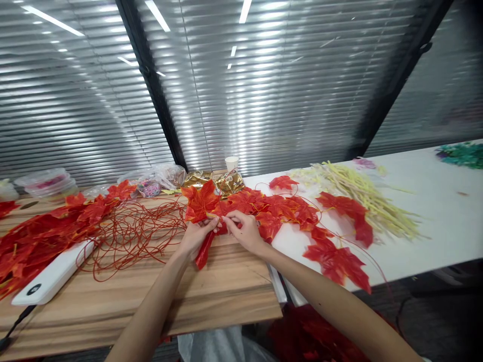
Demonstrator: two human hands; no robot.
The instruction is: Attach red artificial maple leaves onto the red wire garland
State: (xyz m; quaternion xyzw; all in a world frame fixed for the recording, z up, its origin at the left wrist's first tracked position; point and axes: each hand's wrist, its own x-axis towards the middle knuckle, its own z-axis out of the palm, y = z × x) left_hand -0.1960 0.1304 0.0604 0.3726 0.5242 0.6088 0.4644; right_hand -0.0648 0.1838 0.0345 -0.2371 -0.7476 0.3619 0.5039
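Note:
Both hands meet over the wooden table [226, 286], fingertips almost touching. My left hand [196, 234] pinches a red artificial maple leaf [204, 201] near its stem, and the leaf stands up above the fingers. Another red piece hangs down below that hand. My right hand [243, 230] is closed in a pinch beside the stem; what lies between its fingertips is too small to make out, perhaps cord. Strung red leaves [279, 208] trail off to the right along a thin red cord [372, 259]. A loose tangle of red cord [139, 234] spreads left of my left hand.
A pile of red leaves [49, 231] and a white power bank-like device [55, 274] with a black cable lie left. Gold packets [230, 182], a paper cup [231, 163] and plastic tubs [47, 182] line the back. Yellow strips [362, 196] lie on the white table [445, 211].

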